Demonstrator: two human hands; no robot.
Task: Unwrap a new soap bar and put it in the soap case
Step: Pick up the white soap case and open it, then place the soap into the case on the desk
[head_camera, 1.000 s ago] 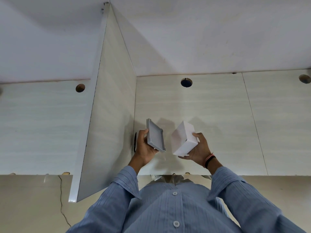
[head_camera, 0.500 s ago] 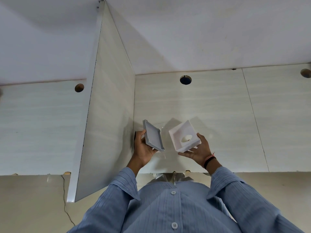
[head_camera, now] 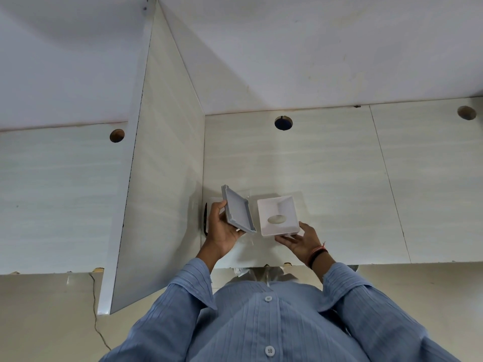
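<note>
A grey soap-case lid (head_camera: pixel 239 214) is tilted on edge, gripped from below by my left hand (head_camera: pixel 220 231). To its right a white soap-case base (head_camera: pixel 277 216) faces me, its hollow showing an oval hole in the bottom. My right hand (head_camera: pixel 299 240) supports the base from underneath with the fingers spread along its lower edge. The two case halves are apart, a small gap between them. No soap bar or wrapper is visible.
A pale desk surface (head_camera: pixel 326 178) with round cable holes (head_camera: pixel 283 123) lies under the hands. An upright divider panel (head_camera: pixel 162 178) stands close on the left. A dark object (head_camera: pixel 206 218) peeks out behind my left hand. My blue shirt fills the bottom.
My right hand has turned the white base from closed side facing me to open hollow facing me, and lowered it slightly. The grey lid stayed in my left hand.
</note>
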